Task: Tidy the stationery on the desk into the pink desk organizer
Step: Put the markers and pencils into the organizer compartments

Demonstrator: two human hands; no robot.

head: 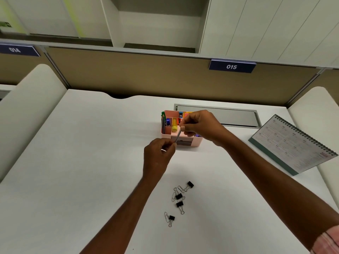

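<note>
The pink desk organizer [166, 135] stands mid-desk with pencils [163, 121], a yellow tube [174, 127] and other small items in its compartments. Just in front of it, both hands hold a thin grey stick-like item [178, 136]. My right hand [200, 126] pinches its upper end above the organizer. My left hand [158, 155] pinches its lower end, with a small silvery thing showing in its fingers. Several black binder clips [178, 196] and paper clips [166, 216] lie loose on the desk nearer to me.
A spiral desk calendar [293, 143] lies at the right. A grey cable hatch [236, 116] is set into the desk behind the organizer. Padded dividers rise at both sides and a partition wall stands at the back.
</note>
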